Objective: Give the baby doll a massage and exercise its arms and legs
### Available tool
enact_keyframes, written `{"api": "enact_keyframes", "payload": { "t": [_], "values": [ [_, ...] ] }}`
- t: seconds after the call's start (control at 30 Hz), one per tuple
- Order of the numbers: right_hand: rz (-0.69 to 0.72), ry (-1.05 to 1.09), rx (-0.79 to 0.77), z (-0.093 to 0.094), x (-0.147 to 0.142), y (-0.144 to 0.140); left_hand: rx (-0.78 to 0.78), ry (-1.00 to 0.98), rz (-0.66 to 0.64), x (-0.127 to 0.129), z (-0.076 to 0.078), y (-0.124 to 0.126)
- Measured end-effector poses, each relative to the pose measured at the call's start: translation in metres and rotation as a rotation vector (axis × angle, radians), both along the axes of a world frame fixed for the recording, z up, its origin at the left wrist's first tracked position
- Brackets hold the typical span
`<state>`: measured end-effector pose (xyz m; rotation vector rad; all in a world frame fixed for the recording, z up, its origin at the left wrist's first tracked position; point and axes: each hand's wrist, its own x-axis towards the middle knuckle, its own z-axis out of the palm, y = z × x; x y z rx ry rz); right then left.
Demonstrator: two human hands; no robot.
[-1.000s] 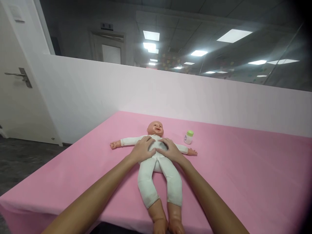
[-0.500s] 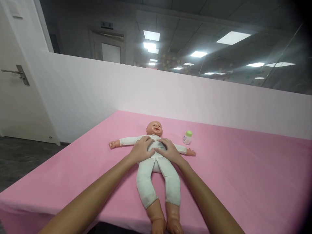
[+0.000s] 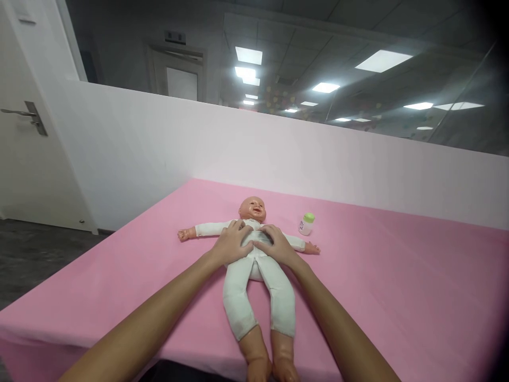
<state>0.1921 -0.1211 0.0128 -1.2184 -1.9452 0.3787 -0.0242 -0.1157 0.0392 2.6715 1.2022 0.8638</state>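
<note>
A baby doll (image 3: 256, 268) lies on its back on the pink-covered table (image 3: 358, 297), head at the far end and feet at the near edge. Its body is white cloth; the head, hands and feet are of a shiny, skin-toned material. On one side of its chest and belly rests my left hand (image 3: 233, 243), fingers apart and thumb toward the middle. My right hand (image 3: 275, 245) lies on the other side in the same way, its thumb tip close to the left one. Both palms are hidden from view.
A small clear bottle with a green cap (image 3: 306, 225) stands beyond the doll's arm on the right. Behind the table runs a low white wall (image 3: 278, 148) with dark glass above it. To the left is a door with a metal handle (image 3: 35, 118).
The view has shifted very slightly. Both hands stay in place on the doll's torso, and the doll and bottle have not moved.
</note>
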Motion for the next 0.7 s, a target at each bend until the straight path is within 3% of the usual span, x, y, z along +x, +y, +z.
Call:
{"api": "enact_keyframes", "payload": {
  "t": [0.3,0.53,0.7],
  "values": [
    [0.012,-0.002,-0.033,-0.003,0.001,-0.002,-0.001,-0.069,-0.085,-0.002,-0.01,0.005],
    [-0.048,-0.027,-0.01,0.004,-0.004,-0.001,-0.017,-0.045,-0.045,0.0,-0.007,0.007],
    [0.001,-0.013,-0.012,0.003,-0.002,-0.003,-0.016,-0.067,-0.07,-0.001,-0.012,0.007]
  ]
}}
